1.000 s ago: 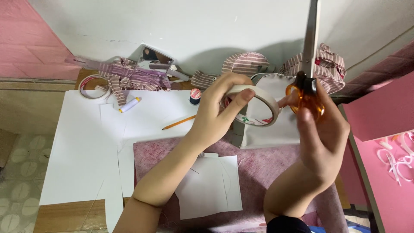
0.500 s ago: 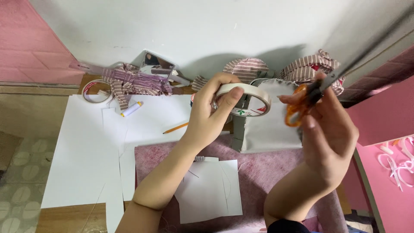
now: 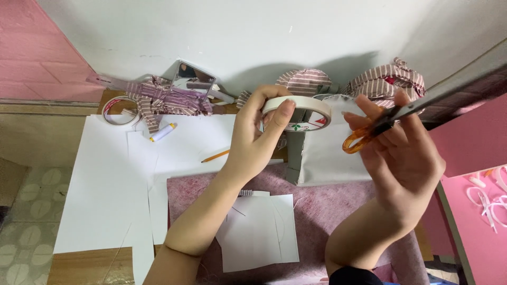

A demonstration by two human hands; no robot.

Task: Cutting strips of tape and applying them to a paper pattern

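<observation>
Head camera looks down, close.

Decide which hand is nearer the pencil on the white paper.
Left. The left hand holding the tape roll is just right of the pencil; the right hand is far right.

- Left hand: raised at about 12 o'clock of centre, back facing the camera, fingers curled shut around a held object; thumb lies along the top, its tip pointing to 2 o'clock.
- Left forearm: bare, runs from 7 o'clock at the bottom edge up toward 1 o'clock; wrist roughly straight.
- Right hand: at 3 o'clock of centre, fingers spread and pointing to 11 o'clock, closed on a held tool, fingers through its handles.
- Right forearm: bare, rises from 5 o'clock at the bottom edge, dark sleeve edge showing at the elbow; wrist bent slightly back.
- Hands near each other, not touching.
</observation>
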